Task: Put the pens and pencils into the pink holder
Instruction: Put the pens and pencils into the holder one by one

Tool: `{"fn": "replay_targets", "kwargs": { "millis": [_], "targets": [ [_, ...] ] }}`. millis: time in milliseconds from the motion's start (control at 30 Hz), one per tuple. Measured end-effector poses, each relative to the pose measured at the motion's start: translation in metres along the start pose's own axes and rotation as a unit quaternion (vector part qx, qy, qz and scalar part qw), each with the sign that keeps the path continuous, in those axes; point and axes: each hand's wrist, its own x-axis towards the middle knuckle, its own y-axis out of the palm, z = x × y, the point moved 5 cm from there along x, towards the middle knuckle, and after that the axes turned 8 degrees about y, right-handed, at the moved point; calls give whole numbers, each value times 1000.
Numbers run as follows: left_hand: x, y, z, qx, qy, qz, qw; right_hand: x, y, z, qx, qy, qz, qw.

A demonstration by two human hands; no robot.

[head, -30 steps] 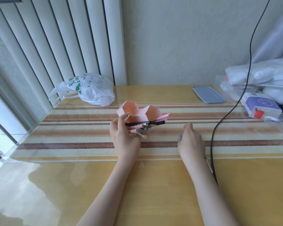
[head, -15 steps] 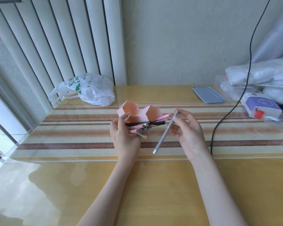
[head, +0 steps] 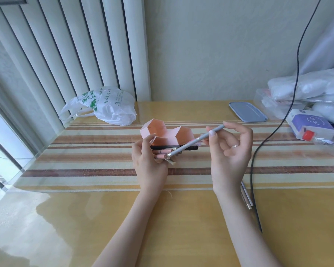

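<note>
Tabletop [head: 181,218]: pink holder [head: 168,132] behind both hands, grey pencil [head: 196,141] between.

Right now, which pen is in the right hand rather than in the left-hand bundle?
The long grey pen, pinched by the right hand. It slants alone, while the black and pink pens sit bunched in the left hand.
</note>
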Motion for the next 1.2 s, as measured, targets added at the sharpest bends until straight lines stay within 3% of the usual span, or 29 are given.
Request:
{"fn": "replay_targets", "kwargs": {
  "millis": [233,333,433,533,600,800,900,1000,1100,1200],
  "targets": [
    [0,0,-2,2,14,-3,1000,-9,-1,0,2,-60,-29,998],
    [-1,1,-1,7,15,-2,1000,-9,3,-6,-42,-68,-4,997],
    [0,1,1,15,20,-5,1000,-11,10,-17,-168,-105,62,978],
    [-1,1,-1,7,24,-11,1000,-15,22,-32,-346,-140,125,919],
    [-1,-1,-1,-5,9,-19,1000,-18,26,-36,-379,-155,134,902],
    [-1,-1,-1,-2,1,-10,1000,-14,23,-28,-363,-185,113,906],
    [0,0,1,-11,-5,-4,1000,-6,6,-19,-362,-185,1,914],
    [0,-1,1,-15,-14,-6,1000,10,-16,-27,-504,-119,-85,851],
    [0,-1,0,-17,-12,-2,1000,19,-28,-52,-649,29,-37,760],
    [0,-1,0,-15,-8,0,1000,18,-31,-60,-703,67,-25,708]
  ]
}}
